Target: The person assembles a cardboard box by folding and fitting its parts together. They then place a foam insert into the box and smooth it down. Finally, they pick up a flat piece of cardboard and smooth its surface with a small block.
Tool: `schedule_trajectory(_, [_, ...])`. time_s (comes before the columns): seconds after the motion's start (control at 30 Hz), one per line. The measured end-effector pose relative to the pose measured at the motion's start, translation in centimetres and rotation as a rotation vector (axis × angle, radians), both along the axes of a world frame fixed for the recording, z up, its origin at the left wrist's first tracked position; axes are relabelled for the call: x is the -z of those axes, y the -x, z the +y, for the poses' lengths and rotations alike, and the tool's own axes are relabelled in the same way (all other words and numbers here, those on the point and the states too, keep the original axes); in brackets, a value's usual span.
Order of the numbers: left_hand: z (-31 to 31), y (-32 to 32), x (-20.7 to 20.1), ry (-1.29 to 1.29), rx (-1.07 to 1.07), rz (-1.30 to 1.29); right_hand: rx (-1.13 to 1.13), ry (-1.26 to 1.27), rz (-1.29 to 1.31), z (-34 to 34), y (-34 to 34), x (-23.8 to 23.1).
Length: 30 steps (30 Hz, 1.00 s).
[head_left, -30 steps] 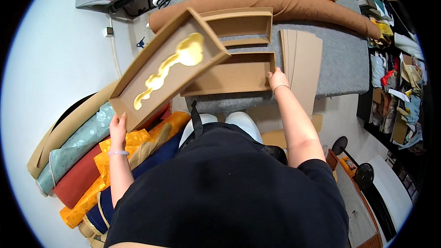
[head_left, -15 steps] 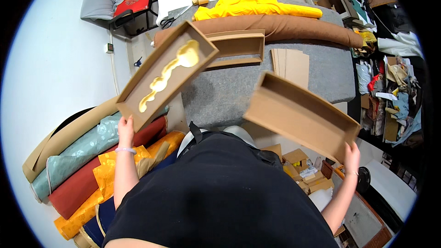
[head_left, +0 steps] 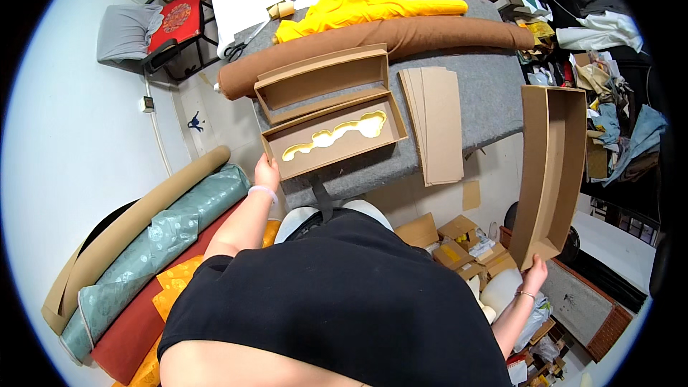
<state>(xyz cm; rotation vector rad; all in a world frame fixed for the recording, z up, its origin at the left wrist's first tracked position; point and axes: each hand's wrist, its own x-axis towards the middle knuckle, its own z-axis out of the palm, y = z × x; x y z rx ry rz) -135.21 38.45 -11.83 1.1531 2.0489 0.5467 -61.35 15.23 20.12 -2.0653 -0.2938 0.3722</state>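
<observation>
My left hand (head_left: 266, 173) grips the near left corner of a long brown cardboard box (head_left: 301, 165), held at the front of the grey-covered table. A wavy cut-out (head_left: 330, 135) with a yellow lining runs along that box's inner panel. Just behind it stands another open cardboard box frame (head_left: 322, 72) on the table. Out to the right, my right hand (head_left: 534, 273) holds a long empty cardboard box (head_left: 536, 172) by its lower end, tilted nearly upright. Part of each hand's fingers is hidden by the cardboard.
Flat cardboard sheets (head_left: 437, 125) lie at the table's front edge. Behind are a brown fabric roll (head_left: 401, 39), yellow cloth (head_left: 365, 11) and scissors (head_left: 235, 50). Fabric rolls (head_left: 172, 229) lean at left; small cartons (head_left: 455, 254) sit on the floor.
The box in my left hand has come down and levelled out in front of the table box. My right hand has swung its box outward to the right and turned it upright.
</observation>
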Motion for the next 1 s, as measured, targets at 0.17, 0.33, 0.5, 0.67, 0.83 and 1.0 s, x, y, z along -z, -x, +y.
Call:
schedule_trajectory(0.17, [0.9, 1.0, -0.5, 0.058, 0.102, -0.007, -0.089, 0.276, 0.095, 3.6, 6.3, 1.8])
schedule_trajectory(0.33, [3.9, -4.6, -9.3, -0.186, 0.18, 0.029, -0.292, 0.181, 0.024, 12.0, 15.7, 3.4])
schedule_trajectory(0.5, [5.6, -13.6, -21.9, -0.2, 0.281, -1.079, -0.575, 0.094, 0.193, 22.0, 26.5, 8.7])
schedule_trajectory(0.67, [8.9, -17.2, -29.6, -0.466, -0.135, -1.054, -0.799, 0.071, 0.222, 28.0, 35.8, 10.5])
schedule_trajectory(0.83, [9.8, -14.9, -31.3, -0.512, -0.227, -0.889, -1.027, 0.038, 0.237, 30.3, 38.0, 9.1])
schedule_trajectory(1.0, [9.0, -10.4, -30.7, -0.329, -0.433, -0.864, -1.31, -0.236, 0.485, 31.9, 31.3, 13.7])
